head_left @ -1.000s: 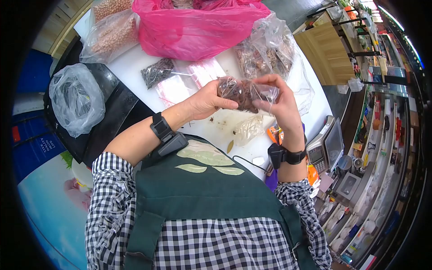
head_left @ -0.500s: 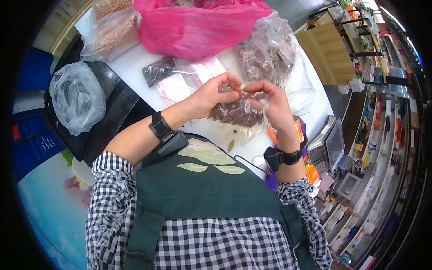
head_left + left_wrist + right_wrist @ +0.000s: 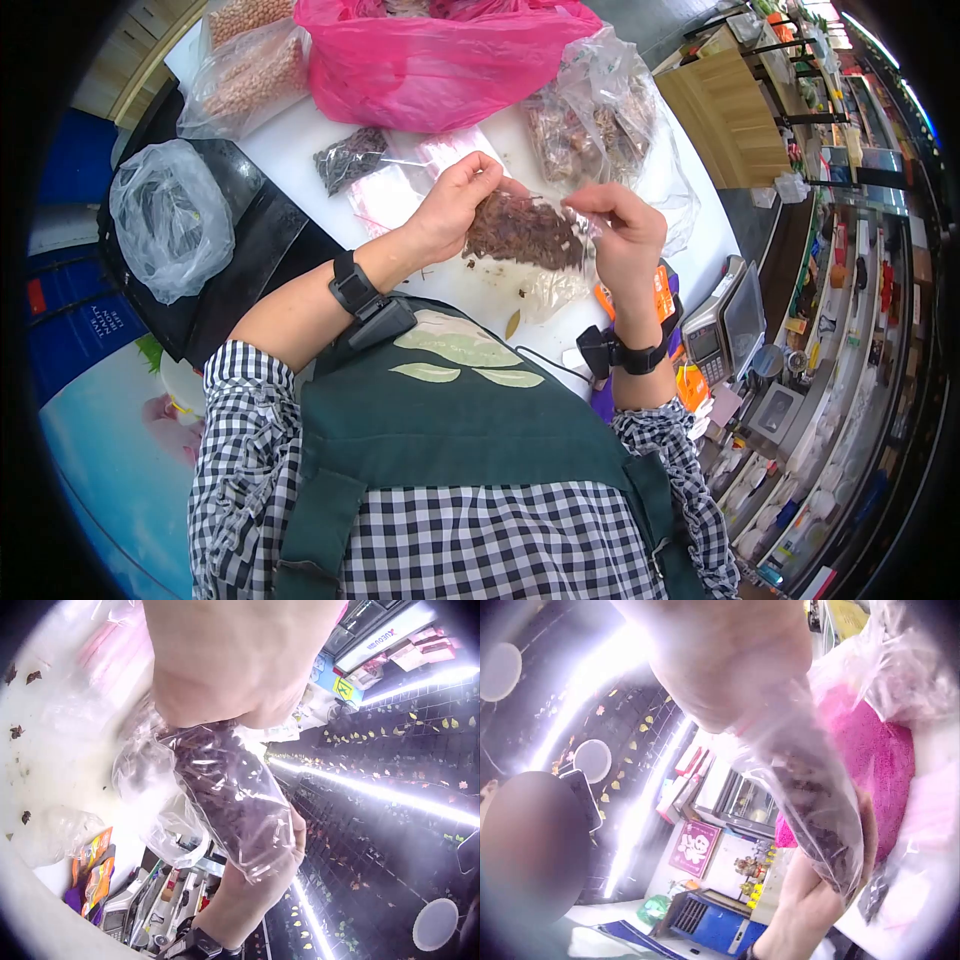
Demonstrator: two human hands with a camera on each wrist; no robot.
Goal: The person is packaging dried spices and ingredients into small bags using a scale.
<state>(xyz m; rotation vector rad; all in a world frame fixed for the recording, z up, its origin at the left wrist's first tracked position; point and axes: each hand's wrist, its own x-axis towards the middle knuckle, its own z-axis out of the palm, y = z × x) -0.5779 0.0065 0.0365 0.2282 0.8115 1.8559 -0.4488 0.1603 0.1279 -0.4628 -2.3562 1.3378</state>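
Between my hands is a small clear plastic bag (image 3: pixel 525 236) of dark brown dried pieces, held up over the table. My left hand (image 3: pixel 455 208) grips its left end. My right hand (image 3: pixel 628 238) pinches the bag's right edge between thumb and fingers. In the left wrist view the bag (image 3: pixel 232 796) looks shiny and stretched between both hands. The right wrist view shows the filled bag (image 3: pixel 814 796) hanging below my blurred right hand. Flat clear bags with pink edges (image 3: pixel 388 200) lie behind my left hand.
A big pink bag (image 3: pixel 435 75) stands at the back. Beside it are a bag of round pale beans (image 3: pixel 250 90) and a clear bag of brown dried goods (image 3: pixel 590 130). A small bag of dark pieces (image 3: pixel 350 160) lies nearby. A scale (image 3: pixel 710 335) is at the right.
The bag has been turned and now shows its broad side. The left hand has shifted up along its left end; the right hand has moved slightly right, to its edge.
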